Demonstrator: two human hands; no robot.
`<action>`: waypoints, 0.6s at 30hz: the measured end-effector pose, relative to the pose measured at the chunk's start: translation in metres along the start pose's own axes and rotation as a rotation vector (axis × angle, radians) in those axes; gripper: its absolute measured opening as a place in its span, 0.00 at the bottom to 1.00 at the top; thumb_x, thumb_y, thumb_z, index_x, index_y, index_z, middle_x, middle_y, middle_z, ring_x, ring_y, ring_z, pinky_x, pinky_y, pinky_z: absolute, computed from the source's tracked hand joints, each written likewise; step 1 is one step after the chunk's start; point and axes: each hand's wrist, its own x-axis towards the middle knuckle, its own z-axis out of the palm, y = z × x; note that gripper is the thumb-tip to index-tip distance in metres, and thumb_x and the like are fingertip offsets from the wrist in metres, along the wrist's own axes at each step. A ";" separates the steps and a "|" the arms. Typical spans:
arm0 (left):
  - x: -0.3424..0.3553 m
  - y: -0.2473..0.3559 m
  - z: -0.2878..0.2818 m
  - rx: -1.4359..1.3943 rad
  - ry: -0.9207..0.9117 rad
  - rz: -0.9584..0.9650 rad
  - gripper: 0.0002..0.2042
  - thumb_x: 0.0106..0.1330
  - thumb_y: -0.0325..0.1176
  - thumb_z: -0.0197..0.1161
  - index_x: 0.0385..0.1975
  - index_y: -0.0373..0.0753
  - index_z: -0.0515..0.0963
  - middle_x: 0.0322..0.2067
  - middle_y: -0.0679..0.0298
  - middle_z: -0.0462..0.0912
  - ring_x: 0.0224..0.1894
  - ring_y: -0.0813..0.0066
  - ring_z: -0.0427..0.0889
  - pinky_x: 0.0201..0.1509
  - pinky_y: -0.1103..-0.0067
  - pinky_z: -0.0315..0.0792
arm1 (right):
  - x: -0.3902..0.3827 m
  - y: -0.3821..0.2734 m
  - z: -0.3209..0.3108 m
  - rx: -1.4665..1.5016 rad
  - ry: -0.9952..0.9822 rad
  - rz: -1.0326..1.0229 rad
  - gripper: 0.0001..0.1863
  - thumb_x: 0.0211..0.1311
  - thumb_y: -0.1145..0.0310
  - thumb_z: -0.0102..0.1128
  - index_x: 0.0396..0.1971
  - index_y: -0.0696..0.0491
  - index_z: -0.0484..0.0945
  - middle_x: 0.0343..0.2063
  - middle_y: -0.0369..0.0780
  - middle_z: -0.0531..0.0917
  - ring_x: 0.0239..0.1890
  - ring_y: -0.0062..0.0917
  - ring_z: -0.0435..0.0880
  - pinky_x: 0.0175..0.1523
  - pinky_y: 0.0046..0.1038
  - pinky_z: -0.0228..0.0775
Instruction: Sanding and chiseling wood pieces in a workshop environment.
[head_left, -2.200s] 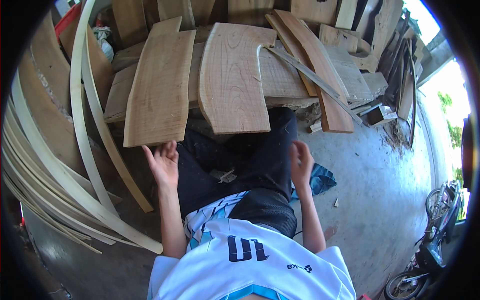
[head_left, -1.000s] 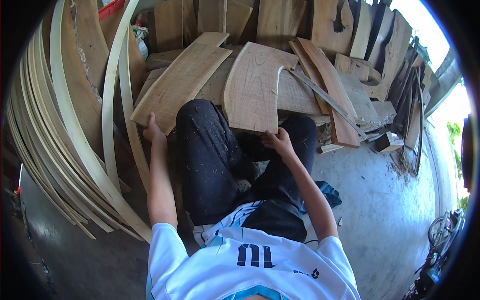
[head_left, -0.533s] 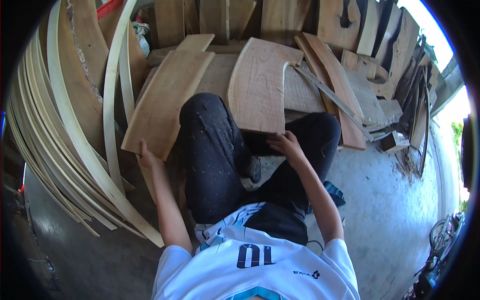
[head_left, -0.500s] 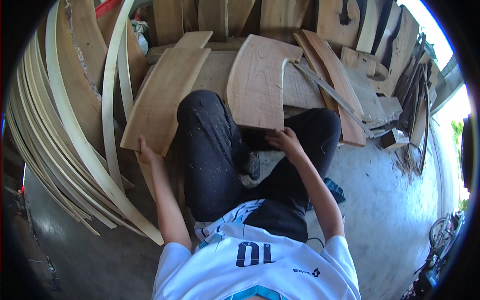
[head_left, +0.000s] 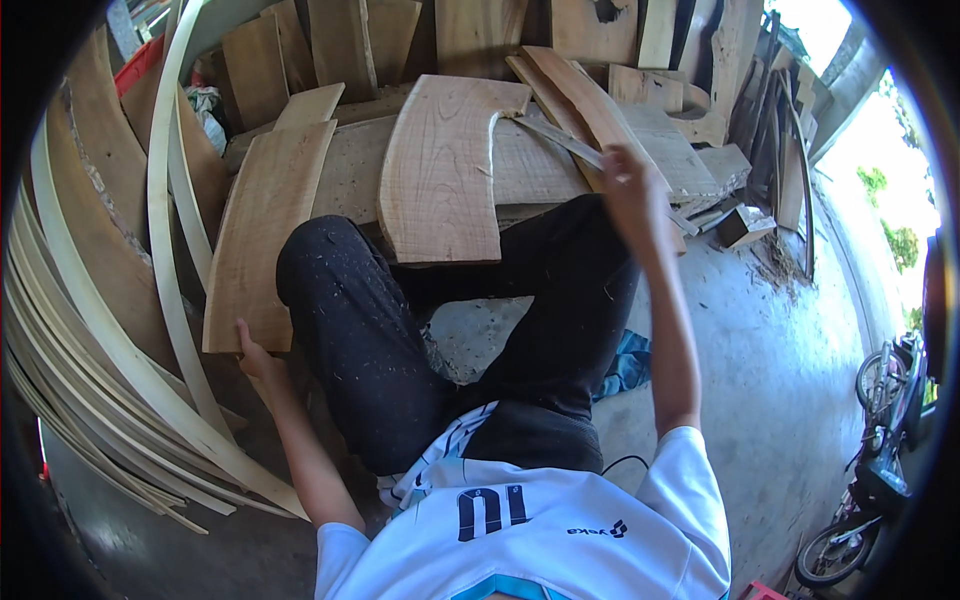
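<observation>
My left hand [head_left: 262, 366] grips the near end of a long brown wooden board [head_left: 270, 220], thumb on top and the other fingers hidden beneath it. The board slopes away from me, left of my bent knee. My right hand [head_left: 635, 190] is raised over a thin wooden strip [head_left: 562, 140] and blurred by motion; whether its fingers touch the strip cannot be made out. Between my knees and the back stands a wide curved-cut plank [head_left: 440, 170], leaning on grey boards, with nobody's hand on it.
Long bent wooden strips [head_left: 110, 340] fan out at the left. More slabs [head_left: 480, 35] lean along the back. Beside the right-hand stack lie a short block [head_left: 746, 227] and wood scraps. A blue cloth [head_left: 628, 362] is by my right thigh; bicycles [head_left: 880, 450] stand far right.
My right hand has left the near edge of the curved-cut plank and moved up and right to the thin strip. My left hand keeps hold of the board. The view has shifted rightward.
</observation>
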 end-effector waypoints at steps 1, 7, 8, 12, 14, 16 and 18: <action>-0.001 0.001 -0.001 0.004 -0.023 0.000 0.34 0.51 0.41 0.77 0.52 0.24 0.71 0.48 0.49 0.78 0.45 0.56 0.81 0.47 0.66 0.79 | 0.019 0.033 -0.009 -0.136 0.092 -0.062 0.19 0.65 0.59 0.56 0.49 0.55 0.76 0.40 0.49 0.84 0.41 0.46 0.83 0.48 0.42 0.75; -0.064 0.047 -0.009 0.147 0.191 1.220 0.17 0.69 0.33 0.61 0.51 0.28 0.70 0.46 0.49 0.78 0.45 0.61 0.80 0.52 0.69 0.75 | 0.035 0.169 -0.014 -0.778 -0.417 0.004 0.31 0.59 0.40 0.58 0.47 0.53 0.75 0.42 0.52 0.82 0.50 0.47 0.80 0.52 0.48 0.71; -0.108 0.073 0.004 0.085 0.035 1.250 0.14 0.71 0.32 0.57 0.50 0.30 0.71 0.44 0.50 0.79 0.44 0.62 0.81 0.52 0.70 0.75 | 0.032 0.168 -0.010 -0.717 -0.409 0.074 0.32 0.58 0.39 0.59 0.46 0.54 0.75 0.40 0.53 0.83 0.47 0.47 0.81 0.51 0.48 0.71; -0.213 0.086 0.092 0.112 -0.818 0.976 0.12 0.73 0.36 0.54 0.45 0.33 0.75 0.40 0.57 0.81 0.38 0.72 0.81 0.47 0.78 0.74 | 0.031 0.168 -0.005 -0.547 -0.407 0.095 0.30 0.60 0.41 0.58 0.43 0.57 0.75 0.36 0.54 0.84 0.41 0.50 0.83 0.47 0.47 0.73; -0.243 0.063 0.152 0.444 -1.109 0.821 0.16 0.71 0.40 0.56 0.47 0.31 0.75 0.39 0.59 0.81 0.41 0.75 0.80 0.46 0.79 0.74 | 0.035 0.179 -0.007 -0.477 -0.398 0.159 0.28 0.63 0.45 0.57 0.41 0.59 0.76 0.36 0.57 0.83 0.42 0.51 0.83 0.46 0.46 0.74; -0.221 0.012 0.203 0.862 -1.043 0.780 0.28 0.63 0.52 0.63 0.51 0.33 0.74 0.47 0.51 0.78 0.48 0.64 0.80 0.49 0.73 0.75 | 0.033 0.150 -0.004 -0.494 -0.288 0.143 0.28 0.63 0.45 0.57 0.40 0.60 0.76 0.35 0.57 0.83 0.41 0.52 0.83 0.46 0.46 0.73; -0.210 -0.048 0.231 1.095 -0.948 0.861 0.32 0.61 0.56 0.64 0.53 0.32 0.72 0.52 0.48 0.75 0.50 0.60 0.78 0.51 0.72 0.75 | 0.023 0.158 -0.006 -0.436 -0.047 0.183 0.27 0.64 0.46 0.57 0.35 0.61 0.76 0.31 0.57 0.82 0.39 0.55 0.81 0.45 0.49 0.71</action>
